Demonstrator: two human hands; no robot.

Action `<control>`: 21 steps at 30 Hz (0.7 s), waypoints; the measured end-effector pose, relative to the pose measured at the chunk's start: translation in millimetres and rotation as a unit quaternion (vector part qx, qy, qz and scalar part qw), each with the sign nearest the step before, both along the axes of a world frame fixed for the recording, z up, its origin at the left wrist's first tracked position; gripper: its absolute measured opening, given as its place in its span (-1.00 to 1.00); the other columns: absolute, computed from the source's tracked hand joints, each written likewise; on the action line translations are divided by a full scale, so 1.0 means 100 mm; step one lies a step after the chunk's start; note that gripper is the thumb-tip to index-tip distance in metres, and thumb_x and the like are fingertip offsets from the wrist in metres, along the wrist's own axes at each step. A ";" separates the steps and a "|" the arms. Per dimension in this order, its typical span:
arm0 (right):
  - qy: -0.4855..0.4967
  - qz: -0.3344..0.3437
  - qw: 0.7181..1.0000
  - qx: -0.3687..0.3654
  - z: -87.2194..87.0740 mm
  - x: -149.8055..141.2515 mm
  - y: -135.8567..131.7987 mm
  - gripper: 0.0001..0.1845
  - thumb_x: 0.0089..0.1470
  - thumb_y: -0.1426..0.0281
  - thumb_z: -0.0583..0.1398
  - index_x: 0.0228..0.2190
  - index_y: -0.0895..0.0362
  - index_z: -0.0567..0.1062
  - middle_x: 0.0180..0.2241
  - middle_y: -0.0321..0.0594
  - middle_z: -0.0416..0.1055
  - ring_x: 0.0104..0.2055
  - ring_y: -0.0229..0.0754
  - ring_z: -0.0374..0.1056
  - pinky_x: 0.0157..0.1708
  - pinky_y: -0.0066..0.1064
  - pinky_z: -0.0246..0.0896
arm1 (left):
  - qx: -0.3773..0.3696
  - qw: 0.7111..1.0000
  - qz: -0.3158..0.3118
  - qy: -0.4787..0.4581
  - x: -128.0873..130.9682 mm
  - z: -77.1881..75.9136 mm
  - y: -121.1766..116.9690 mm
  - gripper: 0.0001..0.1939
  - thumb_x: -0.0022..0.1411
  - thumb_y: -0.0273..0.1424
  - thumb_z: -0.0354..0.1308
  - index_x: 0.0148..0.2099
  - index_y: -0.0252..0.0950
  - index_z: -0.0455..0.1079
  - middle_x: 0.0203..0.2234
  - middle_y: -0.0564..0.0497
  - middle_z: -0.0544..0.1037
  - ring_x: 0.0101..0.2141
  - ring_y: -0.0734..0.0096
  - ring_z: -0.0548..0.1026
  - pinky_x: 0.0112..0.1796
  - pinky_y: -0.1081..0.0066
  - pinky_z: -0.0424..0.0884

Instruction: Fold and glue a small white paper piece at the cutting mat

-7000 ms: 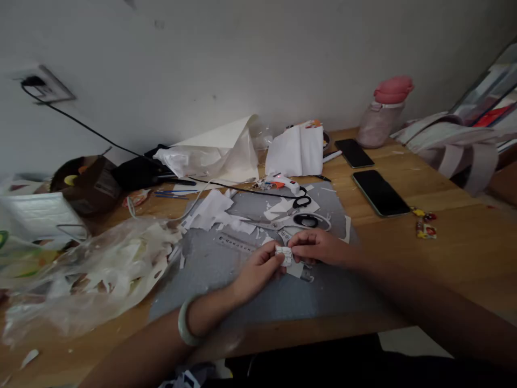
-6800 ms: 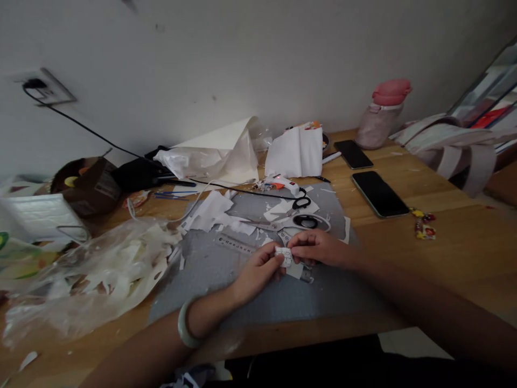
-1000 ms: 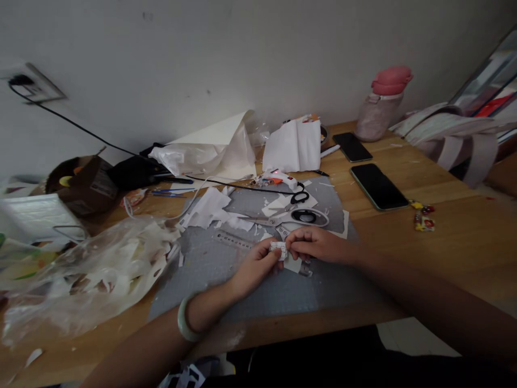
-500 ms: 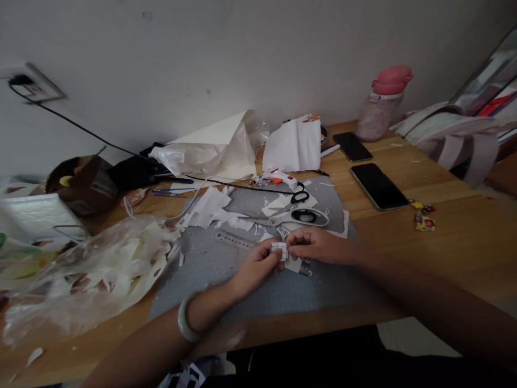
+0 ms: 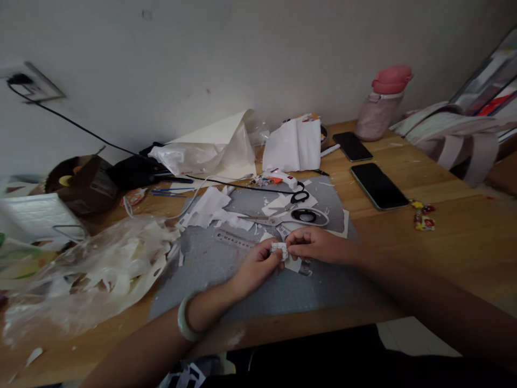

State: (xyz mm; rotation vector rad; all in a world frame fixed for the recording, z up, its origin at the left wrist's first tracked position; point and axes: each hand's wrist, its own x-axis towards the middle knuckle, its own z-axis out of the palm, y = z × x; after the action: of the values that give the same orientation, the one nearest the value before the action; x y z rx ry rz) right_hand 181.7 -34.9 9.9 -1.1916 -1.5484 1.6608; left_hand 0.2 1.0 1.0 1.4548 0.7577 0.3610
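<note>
Both my hands meet over a grey cutting mat (image 5: 226,269) on a wooden desk. My left hand (image 5: 254,267), with a pale green bangle on the wrist, pinches a small white folded paper piece (image 5: 279,249) from the left. My right hand (image 5: 315,243) pinches the same piece from the right, fingers curled. Under the hands lie more white paper scraps. Just behind them are scissors (image 5: 291,216) with white and black handles, and a clear ruler (image 5: 234,240).
A white glue gun (image 5: 280,178) with a black cord lies behind the mat. A plastic bag of paper offcuts (image 5: 92,269) fills the left. Two phones (image 5: 377,186) and a pink bottle (image 5: 383,105) sit right, with candies (image 5: 422,215) and a bag (image 5: 456,140).
Both hands have stayed together on the small paper piece with only slight finger shifts. The view has dropped and tilted a little since the oldest frames.
</note>
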 end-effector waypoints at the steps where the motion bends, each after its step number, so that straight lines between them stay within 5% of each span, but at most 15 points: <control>1: -0.001 0.000 1.000 0.002 0.00 0.00 0.00 -0.86 0.04 0.34 0.11 -0.40 0.16 0.39 -0.50 -0.36 0.28 -0.51 -0.38 0.14 -0.49 -0.51 0.05 | 0.001 1.000 0.000 0.001 0.00 0.01 0.00 -0.73 0.09 -0.18 0.00 -0.45 -0.29 0.25 -0.65 0.14 0.29 -0.63 0.57 0.19 -0.57 0.51 0.12; 21: -0.008 0.004 1.000 0.003 0.01 0.00 0.00 -0.81 0.05 0.28 0.11 -0.39 0.16 0.40 -0.49 -0.34 0.31 -0.51 -0.37 0.15 -0.49 -0.50 0.06 | 0.004 1.000 0.001 0.001 0.00 -0.01 0.00 -0.74 0.08 -0.18 0.01 -0.45 -0.28 0.23 -0.65 0.15 0.29 -0.63 0.57 0.19 -0.56 0.50 0.13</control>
State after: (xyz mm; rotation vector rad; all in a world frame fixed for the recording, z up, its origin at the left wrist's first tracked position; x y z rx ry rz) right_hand 181.9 -34.6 10.9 -1.1995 -1.5690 1.6554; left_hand 0.3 0.5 0.2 1.4618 0.7593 0.3647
